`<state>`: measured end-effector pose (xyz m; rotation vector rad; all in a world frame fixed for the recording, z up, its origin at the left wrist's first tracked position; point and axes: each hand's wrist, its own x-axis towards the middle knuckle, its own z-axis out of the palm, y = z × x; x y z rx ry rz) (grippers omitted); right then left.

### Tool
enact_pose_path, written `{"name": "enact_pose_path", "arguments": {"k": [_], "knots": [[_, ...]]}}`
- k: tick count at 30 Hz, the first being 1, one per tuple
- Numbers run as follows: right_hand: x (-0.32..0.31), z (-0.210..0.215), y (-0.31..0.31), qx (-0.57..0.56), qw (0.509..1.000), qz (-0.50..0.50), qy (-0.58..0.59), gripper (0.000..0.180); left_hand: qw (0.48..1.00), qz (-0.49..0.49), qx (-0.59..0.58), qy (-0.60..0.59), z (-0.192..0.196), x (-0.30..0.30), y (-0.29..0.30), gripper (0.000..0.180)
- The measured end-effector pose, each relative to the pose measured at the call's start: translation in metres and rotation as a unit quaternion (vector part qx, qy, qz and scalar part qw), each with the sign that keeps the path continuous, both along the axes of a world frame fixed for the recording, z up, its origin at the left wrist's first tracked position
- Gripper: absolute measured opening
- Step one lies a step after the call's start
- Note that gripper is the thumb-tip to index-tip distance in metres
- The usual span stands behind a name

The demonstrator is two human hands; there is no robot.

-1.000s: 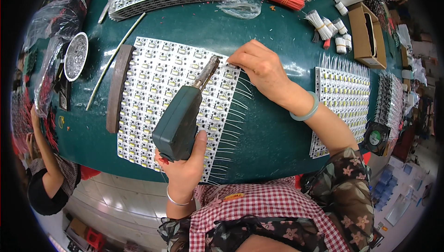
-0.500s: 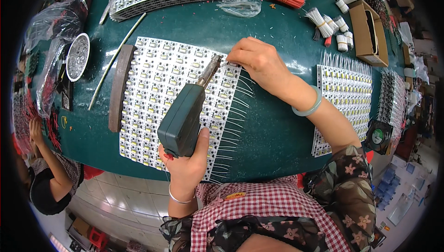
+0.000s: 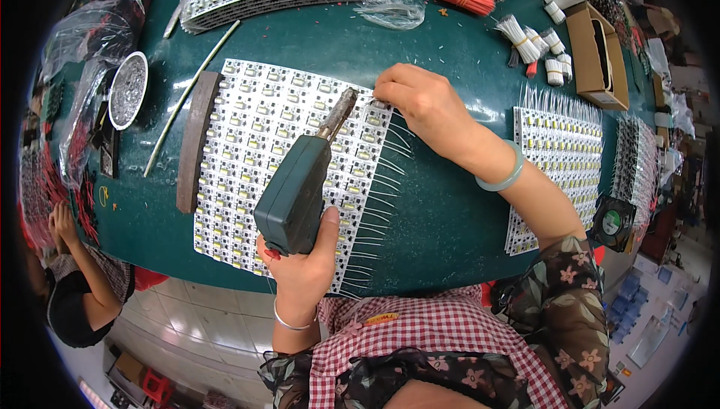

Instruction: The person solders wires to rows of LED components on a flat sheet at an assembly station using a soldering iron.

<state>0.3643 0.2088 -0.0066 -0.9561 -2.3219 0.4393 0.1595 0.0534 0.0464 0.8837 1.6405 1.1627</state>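
Soldering leads onto the LED panel (image 3: 277, 157): left hand (image 3: 304, 263) clamped on soldering gun (image 3: 296, 191), right hand (image 3: 420, 105) pinching wire at panel's edge, probably next joint down.

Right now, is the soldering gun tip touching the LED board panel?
Cannot tell. In the head view the soldering gun tip overlaps the LED board panel beside the right hand, but from above neither contact nor a gap shows.

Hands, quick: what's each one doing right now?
Left hand: closed around the green soldering gun.
Right hand: fingertips pinched on a thin white wire at the LED strip panel edge.
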Motion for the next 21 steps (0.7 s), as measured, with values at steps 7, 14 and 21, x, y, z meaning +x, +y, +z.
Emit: {"name": "enact_pose_path", "arguments": {"k": [7,14,21], "knots": [[0.001,-0.011,-0.002,0.043,0.999,-0.027,0.012,0.016,1.000,-0.007,-0.018,0.005,-0.001,0.000,-0.001,0.025],[0.001,-0.012,-0.003,0.042,0.999,-0.034,0.009,0.016,0.999,-0.027,-0.025,0.009,-0.002,0.001,0.000,0.024],[0.002,-0.008,-0.006,0.052,0.998,-0.032,-0.018,0.015,0.999,-0.033,0.017,0.027,-0.013,0.003,-0.001,0.026]]}}
